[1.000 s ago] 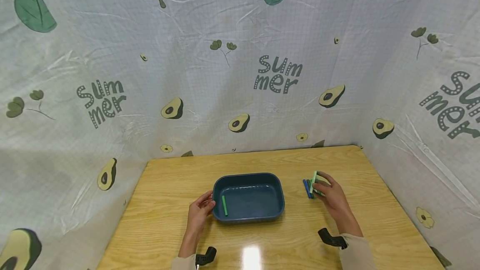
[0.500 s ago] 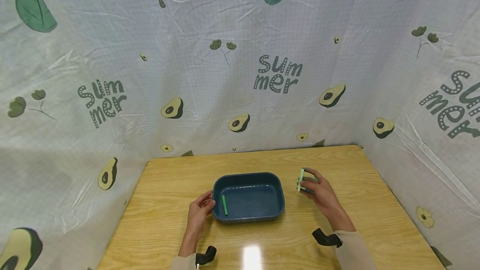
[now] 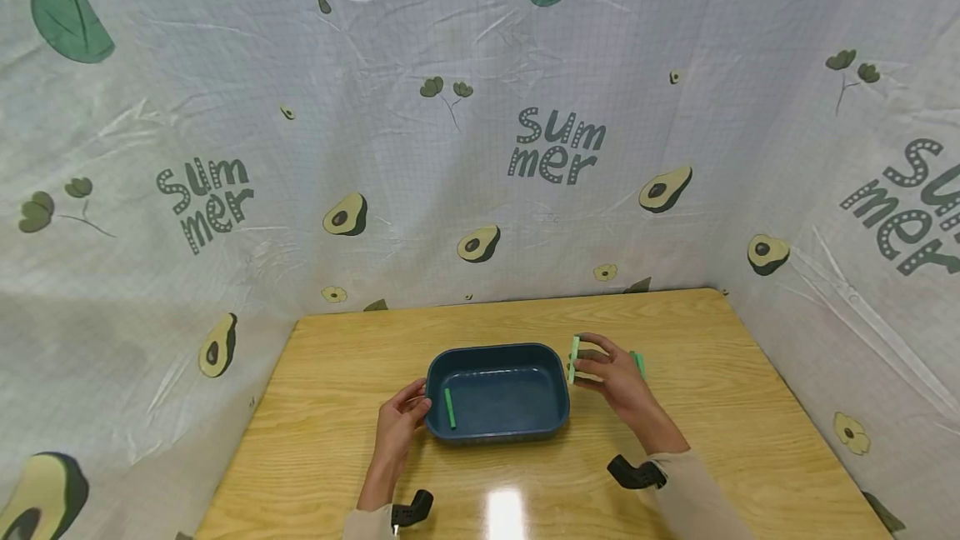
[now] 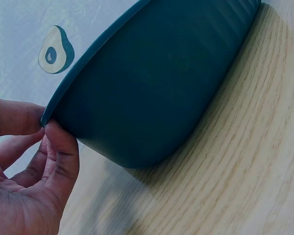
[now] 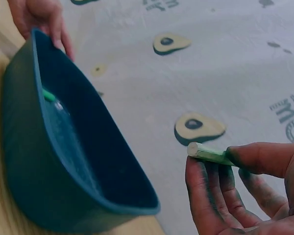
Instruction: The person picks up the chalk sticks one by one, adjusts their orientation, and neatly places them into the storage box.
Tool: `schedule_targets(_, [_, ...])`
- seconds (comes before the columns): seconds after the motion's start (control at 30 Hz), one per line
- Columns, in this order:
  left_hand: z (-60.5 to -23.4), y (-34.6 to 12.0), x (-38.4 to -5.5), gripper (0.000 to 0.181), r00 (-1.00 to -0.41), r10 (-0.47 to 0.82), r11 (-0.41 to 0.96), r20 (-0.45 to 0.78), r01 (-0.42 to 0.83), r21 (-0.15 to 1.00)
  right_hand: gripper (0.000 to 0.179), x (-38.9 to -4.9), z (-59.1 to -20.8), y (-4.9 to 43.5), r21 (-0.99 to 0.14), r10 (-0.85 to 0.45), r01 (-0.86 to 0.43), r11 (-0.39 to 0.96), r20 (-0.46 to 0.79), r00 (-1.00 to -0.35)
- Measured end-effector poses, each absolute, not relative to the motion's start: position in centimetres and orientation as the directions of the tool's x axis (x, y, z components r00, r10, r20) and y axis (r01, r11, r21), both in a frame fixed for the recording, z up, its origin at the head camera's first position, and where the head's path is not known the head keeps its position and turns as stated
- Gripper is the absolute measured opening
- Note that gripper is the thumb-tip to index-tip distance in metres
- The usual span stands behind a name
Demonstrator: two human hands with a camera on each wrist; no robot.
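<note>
A dark blue rectangular bin [image 3: 498,437] stands on the table. At its left end my left hand [image 3: 396,436] pinches the rim between thumb and finger, as the left wrist view shows closely. Inside the bin, near that end, lies a green chalk stick [image 3: 450,408]. My right hand [image 3: 617,382] holds a pale green chalk stick [image 3: 574,359] just outside the bin's right end. In the right wrist view the pale chalk [image 5: 213,154] is pinched between thumb and fingers, and the fingertips carry greenish dust. Behind the right hand, green chalk [image 3: 638,363] shows partly; the rest is hidden.
The wooden table [image 3: 360,340] reaches back to a white printed curtain [image 3: 420,148], which also hangs along both sides. A black wrist mount [image 3: 636,472] sits on the right forearm, another black mount [image 3: 412,509] on the left.
My right hand has carried the pale green chalk leftward from the chalk pile to beside the bin. The blue chalk seen earlier is now hidden. My left hand stays at the rim.
</note>
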State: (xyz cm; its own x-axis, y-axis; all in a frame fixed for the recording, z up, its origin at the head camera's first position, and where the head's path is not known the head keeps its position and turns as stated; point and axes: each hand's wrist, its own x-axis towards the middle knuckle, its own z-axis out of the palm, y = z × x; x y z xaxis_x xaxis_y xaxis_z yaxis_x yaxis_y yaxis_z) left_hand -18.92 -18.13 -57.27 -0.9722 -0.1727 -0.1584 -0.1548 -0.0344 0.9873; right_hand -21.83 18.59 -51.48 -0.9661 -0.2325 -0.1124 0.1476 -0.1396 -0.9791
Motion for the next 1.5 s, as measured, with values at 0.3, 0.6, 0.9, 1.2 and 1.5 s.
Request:
schedule_targets(0.3, [-57.2, -18.2, -18.9, 0.042, -0.972, -0.179, -0.029, -0.154, -0.152, 0.988, 0.060, -22.3, -50.8, 15.8, -0.982, -0.267, 0.163, -0.099, -0.131, -0.955])
schedule_targets(0.6, [-57.2, -18.1, -18.9, 0.041, -0.972, -0.178, -0.036, -0.155, -0.151, 0.988, 0.058, -22.5, -50.8, 12.9, -0.974, -0.279, 0.222, -0.049, -0.200, -0.939])
schedule_targets(0.9, [-57.1, -18.1, -18.9, 0.042, -0.972, -0.178, -0.023, -0.156, -0.154, 0.988, 0.053, -22.9, -51.5, 10.3, -0.954, -0.306, 0.283, -0.094, -0.243, -0.920])
schedule_targets(1.2, [-57.2, -18.1, -19.0, 0.042, -0.971, -0.184, -0.027, -0.150, -0.147, 0.989, 0.054, -23.5, -52.2, 8.4, -0.947, -0.336, 0.317, -0.043, -0.285, -0.898])
schedule_targets(1.5, [-57.2, -17.9, -19.0, 0.041, -0.974, -0.185, -0.036, -0.133, -0.129, 0.991, 0.052, -24.1, -52.8, 6.6, -0.945, -0.331, 0.327, 0.026, -0.317, -0.889])
